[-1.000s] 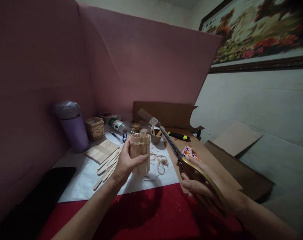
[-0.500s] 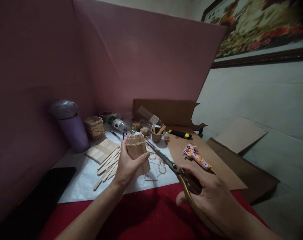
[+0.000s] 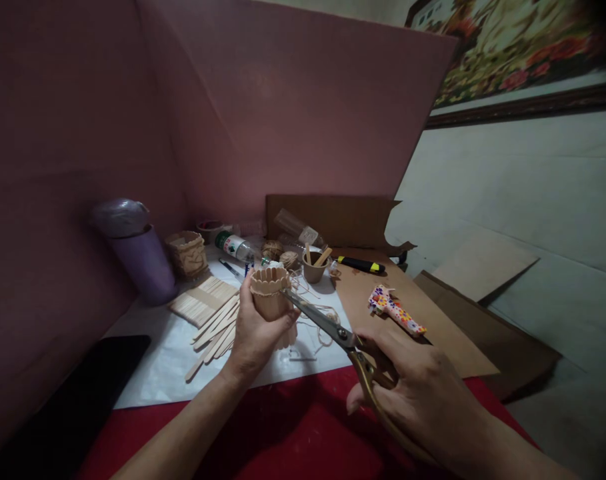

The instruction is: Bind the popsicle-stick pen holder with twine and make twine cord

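A small round cup of wooden craft sticks (image 3: 271, 303), with twine around its upper part, is gripped in my left hand (image 3: 255, 337), its open rim tilted toward me. My right hand (image 3: 413, 380) holds metal scissors (image 3: 327, 323) by their brownish handles. The blades look nearly closed, and their tips are at the cup's right side near the twine; whether they touch it is hard to tell. Loose wooden sticks (image 3: 217, 337) and a banded bundle of sticks (image 3: 204, 300) lie left of my left hand. Light twine (image 3: 327, 317) lies behind the blades.
Behind stand a pot with two sticks (image 3: 314, 270), twine balls (image 3: 289, 259), plastic bottles (image 3: 235, 246) and a decorated stick container (image 3: 187, 255). A purple cup (image 3: 145, 267) is at left. On cardboard (image 3: 433, 333) at right lie a black-yellow cutter (image 3: 361, 265) and flowered glue gun (image 3: 395, 311).
The cup has tipped so that its round opening shows more. The scissors and my right hand have moved slightly left, bringing the blade tips up to the cup's side.
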Motion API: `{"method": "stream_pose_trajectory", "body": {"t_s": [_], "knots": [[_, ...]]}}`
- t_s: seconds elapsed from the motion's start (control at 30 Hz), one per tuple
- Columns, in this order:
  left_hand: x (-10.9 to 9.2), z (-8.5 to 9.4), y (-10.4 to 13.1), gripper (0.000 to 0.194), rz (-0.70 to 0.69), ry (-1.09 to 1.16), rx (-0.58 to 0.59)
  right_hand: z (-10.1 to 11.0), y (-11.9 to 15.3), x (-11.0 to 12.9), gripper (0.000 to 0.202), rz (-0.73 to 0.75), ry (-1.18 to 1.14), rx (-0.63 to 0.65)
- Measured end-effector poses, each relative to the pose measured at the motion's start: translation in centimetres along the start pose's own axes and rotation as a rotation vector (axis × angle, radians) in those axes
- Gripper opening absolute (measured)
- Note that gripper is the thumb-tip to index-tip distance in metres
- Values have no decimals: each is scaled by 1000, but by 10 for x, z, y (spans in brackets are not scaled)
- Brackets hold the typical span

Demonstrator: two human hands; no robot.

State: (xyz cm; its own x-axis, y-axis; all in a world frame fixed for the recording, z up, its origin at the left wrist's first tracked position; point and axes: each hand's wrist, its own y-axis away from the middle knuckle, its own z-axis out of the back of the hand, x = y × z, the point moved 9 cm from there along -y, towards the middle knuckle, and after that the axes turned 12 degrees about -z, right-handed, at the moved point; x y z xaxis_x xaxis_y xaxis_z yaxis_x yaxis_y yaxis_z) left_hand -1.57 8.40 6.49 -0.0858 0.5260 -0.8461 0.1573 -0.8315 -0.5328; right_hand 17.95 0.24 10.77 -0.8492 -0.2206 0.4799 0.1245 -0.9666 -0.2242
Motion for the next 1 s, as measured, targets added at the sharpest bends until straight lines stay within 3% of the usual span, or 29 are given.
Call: {"method": "stream_pose_trajectory", "body": {"t_s": [0.63,1.0], "knots": [[-3,2,1,90,-47,2,-19,1,2,3,20,53,106,-34],[-2,0,2,87,-49,41,-17,5,4,2,14,153,292,-169]]}}
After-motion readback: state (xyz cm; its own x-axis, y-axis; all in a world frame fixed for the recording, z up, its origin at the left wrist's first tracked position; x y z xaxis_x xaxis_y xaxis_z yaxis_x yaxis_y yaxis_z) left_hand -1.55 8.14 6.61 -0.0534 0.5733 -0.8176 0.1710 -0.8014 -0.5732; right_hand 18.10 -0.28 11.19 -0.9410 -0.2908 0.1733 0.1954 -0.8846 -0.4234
